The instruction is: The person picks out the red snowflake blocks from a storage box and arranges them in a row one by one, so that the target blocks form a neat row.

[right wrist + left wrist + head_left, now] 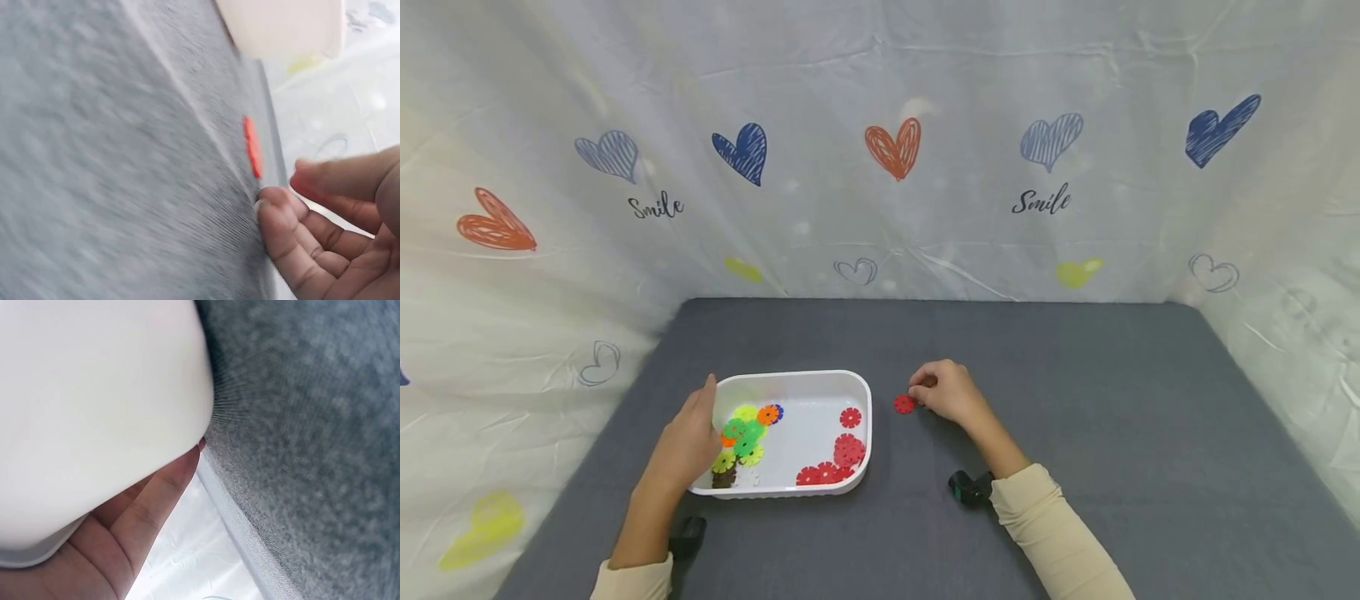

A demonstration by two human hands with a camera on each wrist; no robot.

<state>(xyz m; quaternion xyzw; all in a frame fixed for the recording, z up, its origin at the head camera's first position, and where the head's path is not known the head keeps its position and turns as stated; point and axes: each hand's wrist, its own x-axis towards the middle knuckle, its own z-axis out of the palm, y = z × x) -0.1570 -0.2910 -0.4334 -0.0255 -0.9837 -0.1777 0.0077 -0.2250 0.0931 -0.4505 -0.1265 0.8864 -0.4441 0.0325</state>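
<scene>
A white plastic tray [790, 492] stands on the grey table at the left of the head view. My left hand [687, 440] grips its left end, its fingers along the outer wall [147, 512] in the left wrist view. Flower-shaped notched plastic discs lie inside: red discs [848, 450] at the right, green discs [745, 437] and yellow ones at the left. One red disc [904, 403] lies flat on the cloth to the right of the tray. My right hand [949, 392] is over it, fingertips close beside the disc [252, 147], thumb apart from the fingers.
A grey cloth [1112, 433] covers the table. White curtains [962, 83] printed with hearts surround it at the back and sides. Black wrist devices [970, 489] sit below both wrists. Orange, blue and brown discs [725, 478] also lie at the tray's left side.
</scene>
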